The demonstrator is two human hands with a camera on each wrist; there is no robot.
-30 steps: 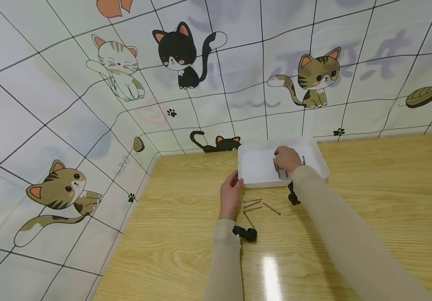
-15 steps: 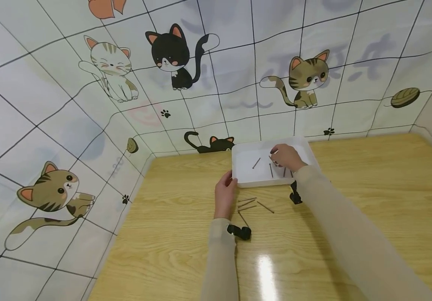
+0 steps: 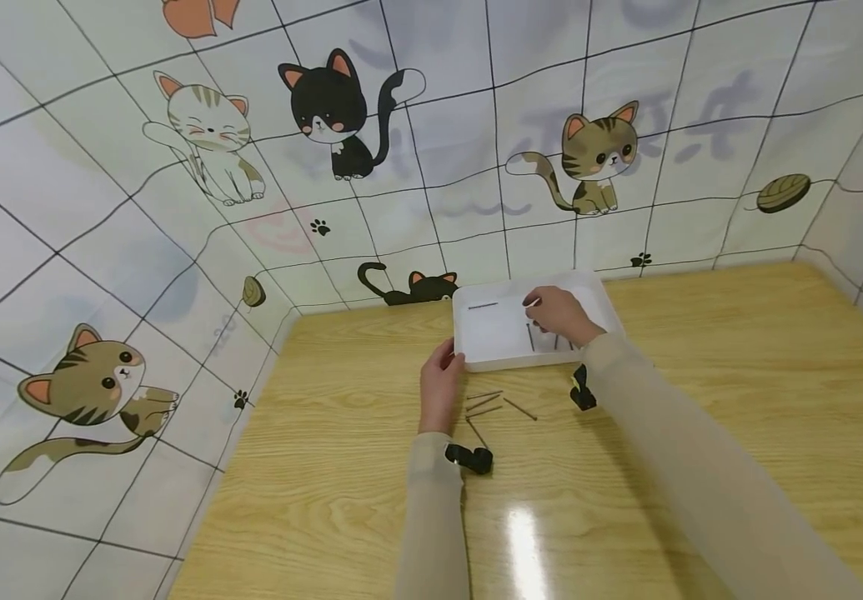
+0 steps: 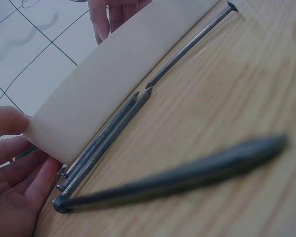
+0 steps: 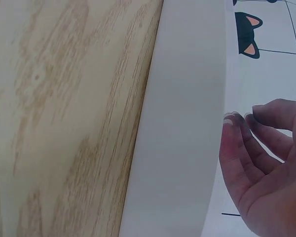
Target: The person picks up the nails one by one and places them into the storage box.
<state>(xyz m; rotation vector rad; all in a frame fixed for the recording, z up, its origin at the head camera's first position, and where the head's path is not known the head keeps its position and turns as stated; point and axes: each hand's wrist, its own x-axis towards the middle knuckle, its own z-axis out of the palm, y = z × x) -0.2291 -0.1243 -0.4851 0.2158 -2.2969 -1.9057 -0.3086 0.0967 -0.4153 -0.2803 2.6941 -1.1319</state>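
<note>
The left hand (image 3: pixel 440 392) grips the front left corner of a white tray (image 3: pixel 487 363), as the left wrist view also shows. Over the middle of the tray hovers the right hand (image 3: pixel 560 312), its fingers bent and its thumb apart from them. In the right wrist view nothing shows between those fingertips (image 5: pixel 232 118). A nail (image 3: pixel 483 306) lies at the tray's back left. Another nail (image 3: pixel 530 337) lies below the right hand, beside further nails partly hidden by that hand and the tray's front wall. Several loose nails (image 4: pixel 187 44) lie on the table in front of the tray.
The wooden table (image 3: pixel 326 500) meets a wall covering (image 3: pixel 476 225) with printed cats and grid lines, right behind the tray. A black wrist camera (image 3: pixel 476 460) sits on the left sleeve, close to the nearest loose nail. Another black wrist camera (image 3: pixel 583 392) hangs at the right wrist.
A nail now lies at the tray's back left, where none showed before. The right hand's fingers have come away from the nails. The left hand stays at the corner; the head view has shifted slightly.
</note>
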